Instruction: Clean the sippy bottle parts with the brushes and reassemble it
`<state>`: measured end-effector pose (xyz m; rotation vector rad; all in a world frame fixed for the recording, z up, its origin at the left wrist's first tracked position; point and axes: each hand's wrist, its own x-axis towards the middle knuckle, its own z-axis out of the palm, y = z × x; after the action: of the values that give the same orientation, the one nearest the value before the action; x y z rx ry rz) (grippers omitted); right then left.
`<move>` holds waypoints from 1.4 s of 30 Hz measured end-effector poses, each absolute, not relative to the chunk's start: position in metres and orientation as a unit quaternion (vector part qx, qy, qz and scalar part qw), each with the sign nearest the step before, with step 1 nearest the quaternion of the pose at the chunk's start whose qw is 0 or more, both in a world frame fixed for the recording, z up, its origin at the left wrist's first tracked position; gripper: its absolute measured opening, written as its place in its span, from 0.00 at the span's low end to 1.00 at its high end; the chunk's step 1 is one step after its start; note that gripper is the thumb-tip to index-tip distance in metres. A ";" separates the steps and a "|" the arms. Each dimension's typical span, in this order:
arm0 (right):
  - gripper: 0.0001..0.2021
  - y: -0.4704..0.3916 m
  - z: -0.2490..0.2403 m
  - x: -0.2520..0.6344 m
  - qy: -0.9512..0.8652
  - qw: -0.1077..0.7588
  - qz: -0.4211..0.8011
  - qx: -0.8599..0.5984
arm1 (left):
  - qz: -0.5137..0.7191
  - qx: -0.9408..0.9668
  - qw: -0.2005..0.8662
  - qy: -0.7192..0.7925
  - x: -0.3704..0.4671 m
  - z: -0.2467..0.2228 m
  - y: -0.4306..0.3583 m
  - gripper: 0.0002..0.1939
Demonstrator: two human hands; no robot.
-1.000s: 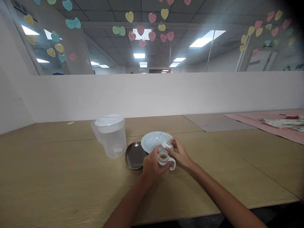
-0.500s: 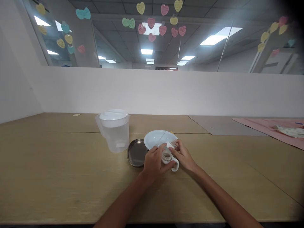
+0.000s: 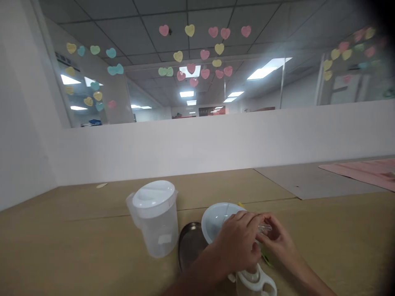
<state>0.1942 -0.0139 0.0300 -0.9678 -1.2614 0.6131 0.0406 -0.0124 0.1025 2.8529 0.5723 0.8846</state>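
Observation:
A clear piece [image 3: 264, 227] sits between the fingertips of my right hand [image 3: 276, 236], which are pinched on it. My left hand [image 3: 239, 240] is closed beside it, its fingertips close to the clear piece; what it holds, if anything, is hidden. Just below my left hand stands a white container with a handle [image 3: 254, 283], its round mouth partly covered by the hand. Behind the hands lies a pale blue bowl [image 3: 212, 220]. A dark metal dish [image 3: 189, 246] is left of the bowl, partly under my left forearm.
A translucent pitcher with a white lid [image 3: 159, 228] stands left of the dish. Something green [image 3: 266, 259] lies under my right hand. Farther right are a grey sheet [image 3: 277, 181] and a pink cloth [image 3: 364, 172]. A white wall [image 3: 185, 148] rises behind the table.
The view has tilted up and shifted, so things sit lower. My hands have moved off the white container to above and behind it. The green thing now shows.

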 end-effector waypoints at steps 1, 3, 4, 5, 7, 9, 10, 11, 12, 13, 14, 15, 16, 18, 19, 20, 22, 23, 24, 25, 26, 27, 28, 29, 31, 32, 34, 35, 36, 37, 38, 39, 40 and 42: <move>0.16 -0.013 0.038 0.193 -0.546 0.672 0.253 -0.431 | 0.294 0.938 0.051 0.174 0.042 0.106 -0.009 0.31; 0.17 -0.012 0.053 0.188 -0.526 0.702 0.219 -0.427 | 0.320 0.931 0.057 0.165 0.045 0.109 -0.001 0.30; 0.17 -0.012 0.060 0.185 -0.520 0.714 0.211 -0.418 | 0.341 0.923 0.062 0.168 0.046 0.110 0.003 0.27; 0.17 -0.011 0.065 0.182 -0.518 0.718 0.223 -0.408 | 0.364 0.912 0.069 0.175 0.046 0.109 0.007 0.25; 0.16 -0.009 0.072 0.177 -0.509 0.723 0.256 -0.391 | 0.399 0.893 0.087 0.188 0.046 0.108 0.016 0.22; 0.14 -0.008 0.073 0.174 -0.506 0.721 0.291 -0.374 | 0.397 0.889 0.119 0.196 0.043 0.106 0.022 0.23; 0.14 -0.007 0.073 0.175 -0.505 0.719 0.304 -0.369 | 0.390 0.890 0.133 0.195 0.041 0.105 0.024 0.24; 0.14 -0.007 0.072 0.176 -0.506 0.715 0.314 -0.366 | 0.381 0.892 0.148 0.190 0.038 0.105 0.024 0.23; 0.14 -0.007 0.070 0.178 -0.508 0.710 0.323 -0.366 | 0.379 0.892 0.160 0.185 0.036 0.104 0.024 0.22; 0.14 -0.007 0.069 0.180 -0.508 0.706 0.332 -0.365 | 0.381 0.890 0.172 0.183 0.034 0.103 0.022 0.21; 0.14 -0.008 0.068 0.183 -0.509 0.700 0.344 -0.364 | 0.384 0.885 0.186 0.185 0.033 0.102 0.021 0.21; 0.15 -0.008 0.067 0.186 -0.510 0.692 0.360 -0.362 | 0.386 0.879 0.204 0.190 0.032 0.102 0.020 0.21; 0.15 -0.008 0.065 0.190 -0.509 0.684 0.380 -0.359 | 0.383 0.873 0.227 0.199 0.030 0.102 0.019 0.22; 0.15 -0.006 0.062 0.197 -0.511 0.658 0.422 -0.357 | 0.359 0.866 0.278 0.210 0.027 0.101 0.022 0.23; 0.16 -0.005 0.059 0.201 -0.516 0.645 0.431 -0.363 | 0.344 0.865 0.296 0.215 0.025 0.101 0.026 0.23; 0.16 -0.002 0.056 0.204 -0.527 0.631 0.424 -0.379 | 0.330 0.869 0.291 0.226 0.022 0.100 0.032 0.23; 0.16 0.002 0.049 0.209 -0.568 0.594 0.338 -0.458 | 0.327 0.881 0.188 0.285 0.014 0.096 0.046 0.19; 0.15 0.004 0.046 0.210 -0.599 0.556 0.264 -0.513 | 0.306 0.888 0.117 0.322 0.010 0.093 0.054 0.17; 0.14 0.006 0.042 0.210 -0.629 0.504 0.181 -0.564 | 0.268 0.890 0.062 0.362 0.006 0.089 0.062 0.15; 0.13 0.007 0.039 0.209 -0.656 0.441 0.103 -0.603 | 0.217 0.890 0.025 0.401 0.002 0.084 0.069 0.14; 0.12 0.008 0.037 0.207 -0.679 0.381 0.040 -0.626 | 0.162 0.890 0.001 0.426 -0.001 0.078 0.074 0.13; 0.12 0.008 0.035 0.204 -0.697 0.329 -0.007 -0.637 | 0.118 0.892 -0.011 0.436 -0.003 0.073 0.079 0.13; 0.12 0.007 0.034 0.201 -0.710 0.292 -0.040 -0.639 | 0.086 0.893 -0.017 0.441 -0.003 0.068 0.082 0.13; 0.11 0.007 0.033 0.198 -0.719 0.268 -0.062 -0.638 | 0.068 0.895 -0.018 0.440 -0.003 0.064 0.083 0.15; 0.11 0.005 0.031 0.194 -0.724 0.246 -0.089 -0.638 | 0.057 0.898 -0.016 0.435 0.000 0.060 0.082 0.20; 0.11 0.005 0.030 0.193 -0.723 0.240 -0.094 -0.641 | 0.046 0.899 -0.015 0.436 0.001 0.061 0.079 0.22; 0.12 0.004 0.028 0.194 -0.720 0.236 -0.094 -0.646 | 0.020 0.898 -0.017 0.439 0.000 0.073 0.067 0.26; 0.12 0.004 0.027 0.194 -0.720 0.239 -0.093 -0.645 | 0.010 0.896 -0.021 0.443 -0.003 0.083 0.057 0.27; 0.12 0.005 0.026 0.195 -0.720 0.248 -0.093 -0.642 | 0.020 0.897 -0.036 0.441 -0.008 0.096 0.046 0.28; 0.13 0.005 0.026 0.196 -0.719 0.260 -0.093 -0.637 | 0.052 0.897 -0.047 0.437 -0.015 0.112 0.033 0.29; 0.15 0.006 0.025 0.197 -0.718 0.274 -0.094 -0.633 | 0.095 0.891 -0.056 0.441 -0.025 0.128 0.019 0.29; 0.17 0.006 0.025 0.198 -0.716 0.287 -0.093 -0.630 | 0.152 0.876 -0.074 0.451 -0.037 0.145 0.006 0.30; 0.18 0.006 0.025 0.198 -0.713 0.298 -0.092 -0.628 | 0.216 0.853 -0.101 0.465 -0.052 0.159 -0.005 0.30; 0.19 0.007 0.025 0.200 -0.705 0.316 -0.085 -0.629 | 0.323 0.777 -0.161 0.516 -0.086 0.181 -0.015 0.29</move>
<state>0.1997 0.0069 0.0252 -1.6575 -1.8564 -0.2233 -0.0860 -0.0151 0.1810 2.7280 1.8112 1.1356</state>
